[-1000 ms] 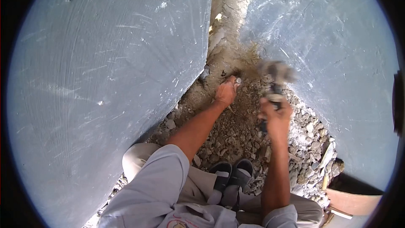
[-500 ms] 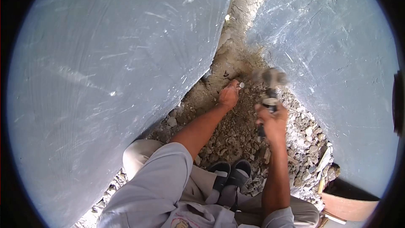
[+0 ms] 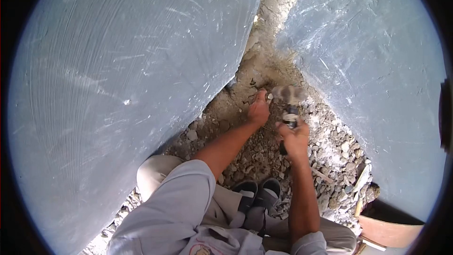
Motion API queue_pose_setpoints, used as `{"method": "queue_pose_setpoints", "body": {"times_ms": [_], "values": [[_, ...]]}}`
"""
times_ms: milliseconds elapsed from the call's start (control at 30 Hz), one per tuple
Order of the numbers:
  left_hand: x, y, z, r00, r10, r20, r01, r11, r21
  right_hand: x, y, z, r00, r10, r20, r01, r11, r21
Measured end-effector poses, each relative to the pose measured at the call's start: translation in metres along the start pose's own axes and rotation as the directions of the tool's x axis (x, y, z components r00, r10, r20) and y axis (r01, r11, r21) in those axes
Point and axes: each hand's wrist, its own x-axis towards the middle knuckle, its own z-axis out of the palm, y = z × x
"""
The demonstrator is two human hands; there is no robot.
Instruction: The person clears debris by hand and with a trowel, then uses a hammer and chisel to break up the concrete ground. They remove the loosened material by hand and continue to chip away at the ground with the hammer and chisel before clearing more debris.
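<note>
My left hand [image 3: 258,109] is closed around a metal chisel [image 3: 270,97], whose round struck end shows beside my fingers; its tip is hidden against the dirt in the corner. In my right hand [image 3: 296,138] I grip a hammer [image 3: 289,95] by its dark handle. The hammer's head, a little smeared by motion, is right at the chisel's end. Under both hands lies a bed of broken rubble [image 3: 255,153], and bare brown plaster [image 3: 266,61] rises in the corner ahead.
Grey walls stand close on the left [image 3: 132,75] and right [image 3: 373,66], meeting at the stripped strip. My sandalled feet [image 3: 257,193] rest on the rubble. A reddish-brown pan [image 3: 394,231] sits at lower right, near pale sticks [image 3: 363,179].
The hammer has swung left, from right of the chisel to its struck end, and my right hand moved left with it. My left hand stays nearly in place on the chisel.
</note>
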Motion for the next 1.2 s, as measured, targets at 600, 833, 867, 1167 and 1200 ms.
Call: {"method": "queue_pose_setpoints", "body": {"times_ms": [600, 833, 867, 1167, 1200], "values": [[-0.011, -0.005, 0.001, 0.994, 0.072, 0.084, -0.071, 0.997, -0.016, -0.006, -0.024, -0.009, 0.995, -0.074, -0.073, 0.078, 0.996, 0.053], [-0.013, -0.005, 0.0, 0.996, 0.045, 0.076, -0.039, 0.996, -0.08, -0.024, -0.143, -0.027, 0.42, -0.768, -0.483, 0.728, 0.604, -0.326], [-0.013, -0.009, 0.001, 0.996, 0.054, 0.069, -0.049, 0.996, -0.069, -0.012, -0.104, -0.02, 0.464, -0.692, -0.553, 0.631, 0.696, -0.342], [-0.014, -0.006, -0.001, 0.978, -0.003, 0.21, 0.013, 0.999, -0.048, -0.01, -0.044, -0.019, 0.983, -0.128, -0.129, 0.128, 0.992, -0.014], [-0.011, -0.007, -0.001, 0.98, 0.013, 0.2, -0.006, 0.999, -0.036, -0.015, -0.079, -0.025, 0.95, -0.246, -0.192, 0.252, 0.968, 0.006]]}}
